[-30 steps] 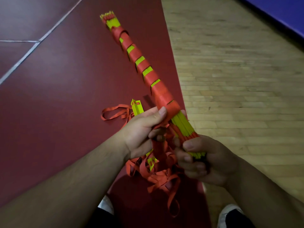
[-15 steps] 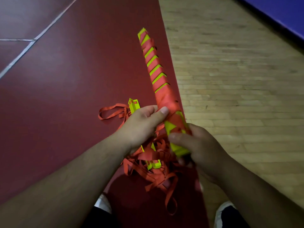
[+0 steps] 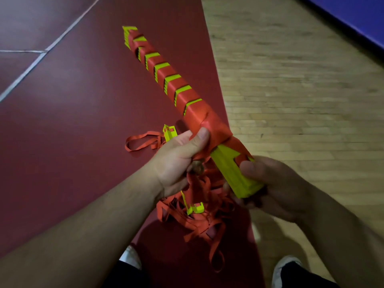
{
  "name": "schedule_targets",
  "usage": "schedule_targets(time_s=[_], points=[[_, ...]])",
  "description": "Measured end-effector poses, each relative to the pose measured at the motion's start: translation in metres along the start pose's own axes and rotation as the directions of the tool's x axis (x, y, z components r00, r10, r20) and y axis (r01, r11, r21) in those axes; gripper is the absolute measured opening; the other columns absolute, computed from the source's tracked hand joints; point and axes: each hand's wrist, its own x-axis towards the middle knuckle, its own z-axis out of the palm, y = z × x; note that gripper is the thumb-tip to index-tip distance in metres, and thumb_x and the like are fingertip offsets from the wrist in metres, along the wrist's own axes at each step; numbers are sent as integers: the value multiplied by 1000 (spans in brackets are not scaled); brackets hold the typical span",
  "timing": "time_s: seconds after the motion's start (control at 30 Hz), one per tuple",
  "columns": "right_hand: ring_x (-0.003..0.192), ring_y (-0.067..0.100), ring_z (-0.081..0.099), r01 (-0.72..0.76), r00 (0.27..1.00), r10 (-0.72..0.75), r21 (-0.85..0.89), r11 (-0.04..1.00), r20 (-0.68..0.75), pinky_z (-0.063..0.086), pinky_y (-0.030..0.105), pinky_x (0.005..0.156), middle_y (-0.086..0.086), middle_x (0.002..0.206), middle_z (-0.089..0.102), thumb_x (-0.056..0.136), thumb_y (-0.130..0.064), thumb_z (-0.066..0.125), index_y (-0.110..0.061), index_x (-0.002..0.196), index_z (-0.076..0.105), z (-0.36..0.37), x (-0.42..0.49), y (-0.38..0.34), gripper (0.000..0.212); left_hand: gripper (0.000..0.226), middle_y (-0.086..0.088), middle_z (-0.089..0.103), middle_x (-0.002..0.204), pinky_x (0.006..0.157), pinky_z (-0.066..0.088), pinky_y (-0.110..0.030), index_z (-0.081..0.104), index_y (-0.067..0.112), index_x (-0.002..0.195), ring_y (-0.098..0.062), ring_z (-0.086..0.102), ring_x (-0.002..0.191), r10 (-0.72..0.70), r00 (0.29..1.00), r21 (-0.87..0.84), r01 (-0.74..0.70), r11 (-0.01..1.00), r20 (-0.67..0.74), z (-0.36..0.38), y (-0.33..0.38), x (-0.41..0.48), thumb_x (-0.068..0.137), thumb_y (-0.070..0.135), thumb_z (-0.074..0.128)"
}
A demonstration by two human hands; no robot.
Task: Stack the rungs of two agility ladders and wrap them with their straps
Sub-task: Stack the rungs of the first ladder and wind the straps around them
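The stack of rungs has rolled over in our hands since a moment ago. Its far tip has swung out to the left, over the red mat. Now we see a wide yellow side at the near end.

We hold the stack up off the floor, pointing away from us. Our right hand is curled tight round the bare yellow end. We think it holds there so it can turn the stack like a handle. Our left hand grips the strap just where the red wrap stops, and the thumb presses it flat on the stack. That likely keeps the last turn tight so it does not slip.

The strap goes round and round most of the stack, and yellow stripes peek out between the turns. Only the near end is bare.

A messy pile of loose straps lies on the mat under our hands. Two small yellow pieces poke out of it, but we cannot tell what they are. The wooden floor is to the right.

We guess the wrapping is well along, with plenty of strap left.
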Motion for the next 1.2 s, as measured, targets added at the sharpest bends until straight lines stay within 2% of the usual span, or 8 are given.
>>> schedule_targets(time_s=[0.27, 0.63, 0.8, 0.87, 0.93, 1.0, 1.13, 1.2], points=[[57, 18, 70, -183, 954, -56, -722, 667, -293, 47, 22, 47, 1, 68, 73, 72, -36, 86, -26, 82, 69, 3, 0, -1, 22, 10, 15, 59, 50, 44, 39, -6, 59, 10, 87, 5, 52, 41, 100, 995, 390, -102, 915, 26, 1, 7, -4, 96, 15, 55], [44, 16, 40, 107, 899, -191, -225, 968, -394, 30, 26, 42, 4, 59, 48, 61, -20, 77, -25, 72, 64, 20, 16, 22, 17, 32, 16, 58, 50, 46, 37, -6, 66, 20, 82, 5, 50, 43, 55, 986, 367, -111, 924, 159, 19, 4, -6, 102, 31, 44], [44, 12, 31, 125, 987, -122, 30, 992, -103, 23, 23, 43, 5, 61, 41, 72, -7, 70, -15, 75, 60, 21, 7, 24, 13, 23, 15, 54, 57, 46, 18, -25, 72, 23, 98, 2, 32, 39, 13, 991, 260, -49, 964, 137, 2, 9, -2, 89, 44, 65], [42, 10, 34, 79, 995, -85, 114, 990, 54, 27, 21, 43, 5, 59, 42, 69, -9, 76, -10, 79, 57, 18, 4, 23, 21, 72, 10, 72, 88, 51, 16, -31, 57, 13, 129, 4, 31, 38, 0, 976, 209, -46, 977, 217, -3, 12, -3, 72, 53, 74], [41, 9, 37, -26, 968, -36, 241, 970, 247, 31, 19, 42, 7, 61, 43, 65, -16, 84, -7, 86, 55, 17, 1, 25, 37, 89, 2, 68, 125, 50, 18, -25, 44, 18, 139, 5, 42, 40, 31, 951, 88, -61, 994, 307, -1, 16, -7, 64, 51, 79], [42, 8, 37, -137, 922, 0, 326, 935, 387, 35, 18, 43, 6, 64, 49, 69, -23, 84, -6, 94, 52, 16, 0, 25, 44, 76, 0, 72, 115, 46, 33, -12, 45, 14, 133, 4, 57, 48, 85, 935, 18, -97, 995, 343, 4, 19, -11, 69, 39, 76], [50, 16, 55, -66, 995, 71, -90, 994, 63, 42, 26, 46, 6, 71, 65, 64, -37, 79, -18, 94, 69, 14, 3, 9, 37, 8, 7, 62, 54, 44, 42, -13, 66, 20, 79, 0, 56, 45, 115, 977, 191, -149, 970, 180, 6, 23, -10, 84, 24, 70], [59, 12, 66, -68, 973, -59, -518, 853, -223, 49, 28, 53, -2, 74, 73, 66, -48, 80, -32, 90, 71, 16, 4, 5, 30, 19, 7, 53, 45, 40, 35, -17, 60, 19, 69, -4, 46, 39, 113, 993, 344, -120, 931, 40, 2, 21, -8, 83, 26, 72]])
